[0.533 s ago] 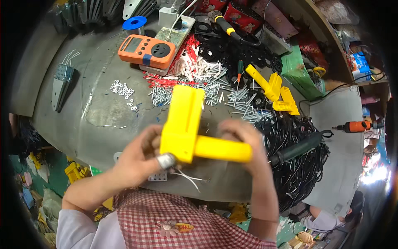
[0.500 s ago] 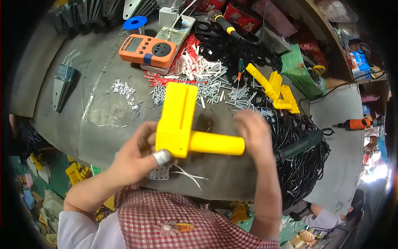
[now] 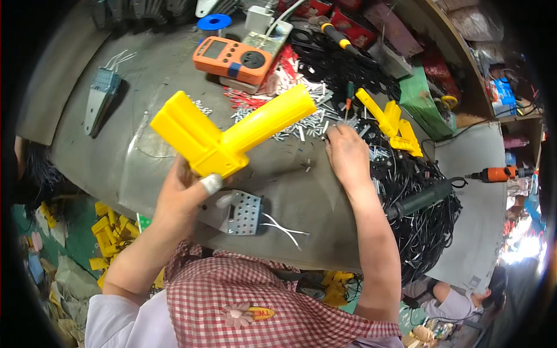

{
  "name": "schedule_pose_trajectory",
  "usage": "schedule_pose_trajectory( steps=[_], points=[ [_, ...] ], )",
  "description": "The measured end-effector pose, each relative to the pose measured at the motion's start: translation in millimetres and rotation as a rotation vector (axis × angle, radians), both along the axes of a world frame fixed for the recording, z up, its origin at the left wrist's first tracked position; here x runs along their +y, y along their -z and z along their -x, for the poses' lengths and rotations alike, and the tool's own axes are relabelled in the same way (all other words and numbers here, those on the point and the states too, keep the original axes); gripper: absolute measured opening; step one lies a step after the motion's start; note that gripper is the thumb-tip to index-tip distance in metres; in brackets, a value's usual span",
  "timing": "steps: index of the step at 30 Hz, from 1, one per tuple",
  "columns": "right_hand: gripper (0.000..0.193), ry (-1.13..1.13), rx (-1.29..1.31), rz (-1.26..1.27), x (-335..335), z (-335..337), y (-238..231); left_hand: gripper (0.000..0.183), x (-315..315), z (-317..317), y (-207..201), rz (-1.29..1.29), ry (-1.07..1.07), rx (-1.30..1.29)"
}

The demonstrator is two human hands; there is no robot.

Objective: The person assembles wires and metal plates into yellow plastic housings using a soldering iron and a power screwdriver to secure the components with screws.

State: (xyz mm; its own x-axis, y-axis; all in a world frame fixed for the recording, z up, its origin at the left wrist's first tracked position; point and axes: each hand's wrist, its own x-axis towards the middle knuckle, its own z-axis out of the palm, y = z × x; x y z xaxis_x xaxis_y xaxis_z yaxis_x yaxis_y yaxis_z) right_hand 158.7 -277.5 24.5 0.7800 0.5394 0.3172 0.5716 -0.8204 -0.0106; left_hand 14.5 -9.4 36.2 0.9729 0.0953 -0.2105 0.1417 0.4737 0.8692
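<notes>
My left hand (image 3: 184, 194), its thumb wrapped in silvery tape, is closed round the lower end of a yellow plastic housing (image 3: 194, 130) with a round tubular handle. The piece is held up off the table, handle pointing up and right. My right hand (image 3: 349, 155) reaches down at the right edge of a pile of metal screws (image 3: 295, 131), fingers bent together; what they pinch, if anything, is hidden. On the table beneath my left hand lies a perforated metal plate (image 3: 246, 213) with two white wires. A screwdriver (image 3: 348, 95) stands just beyond my right hand.
An orange meter (image 3: 235, 61) sits at the back, near red and white sleeves (image 3: 287, 75). More yellow housings (image 3: 394, 122), a heap of black cords (image 3: 420, 226) and a dark green tool (image 3: 426, 200) lie to the right. A metal part with wires (image 3: 103, 95) lies left.
The yellow housing has tilted, its handle swinging from level to pointing up and right. My right hand has moved away from the handle, forward to the screws. The perforated plate shows more fully.
</notes>
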Motion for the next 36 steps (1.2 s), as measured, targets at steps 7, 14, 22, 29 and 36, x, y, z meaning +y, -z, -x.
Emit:
schedule_pose_trajectory(
  steps=[7, 14, 22, 29, 36],
  points=[
    [0.016, -0.142, 0.801, -1.273, 64.4, 96.0, -61.9, 0.067, -12.5, 3.1, -3.5, 0.314, 0.101, -0.012],
    [0.016, -0.261, 0.803, -1.159, 58.5, 119.1, -81.3, 0.065, -11.5, 25.6, -10.9, 0.264, 0.223, -0.058],
    [0.014, -0.503, 0.573, -0.906, 54.7, 149.2, -100.5, 0.061, -5.5, 53.6, -26.1, 0.462, 0.354, -0.067],
    [0.022, -0.119, 1.039, -1.238, 68.8, 165.9, -100.4, 0.052, -14.6, 81.6, -25.3, -0.722, 0.02, -0.59],
    [0.011, -0.035, 0.513, -1.03, 78.2, 184.2, -92.4, 0.04, -25.8, 65.4, -7.8, -0.26, -0.11, -0.405]
  ],
)
